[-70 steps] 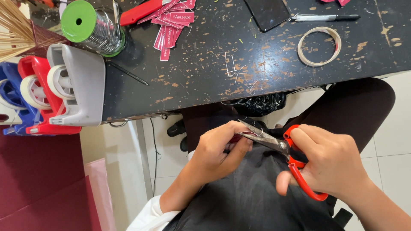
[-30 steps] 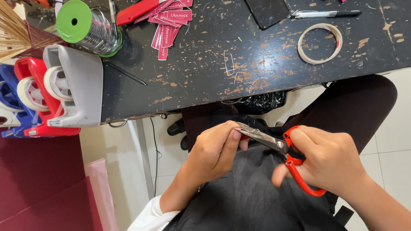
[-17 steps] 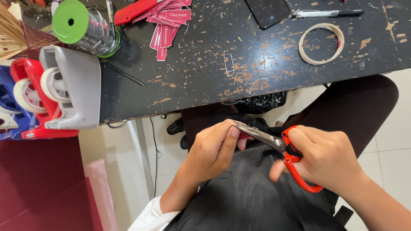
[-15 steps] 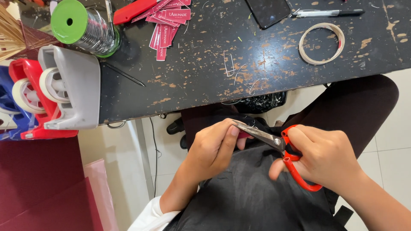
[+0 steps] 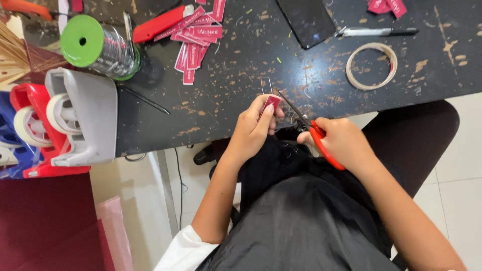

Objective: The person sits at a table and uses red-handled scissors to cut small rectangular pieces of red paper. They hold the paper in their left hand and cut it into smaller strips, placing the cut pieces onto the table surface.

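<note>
My left hand (image 5: pixel 255 128) pinches a small red label tag (image 5: pixel 271 103) upright at the front edge of the scratched black table (image 5: pixel 231 108). Two thin wire ends stick up just above the tag. My right hand (image 5: pixel 340 142) grips red-handled scissors (image 5: pixel 315 135), whose blades point up and left toward the tag, close beside it. Both hands hover over my lap, which is covered by dark cloth.
A pile of red label tags (image 5: pixel 195 35) and a red utility knife (image 5: pixel 159 22) lie at the back. A green-capped wire spool (image 5: pixel 96 46), grey and red tape dispensers (image 5: pixel 75 118), a tape ring (image 5: pixel 371 65), a pen (image 5: pixel 376 31) and a dark phone (image 5: pixel 307 20) surround them.
Both hands have risen from my lap to the table's edge. The red tag now stands visible in my left fingers, and the scissors have come up with my right hand.
</note>
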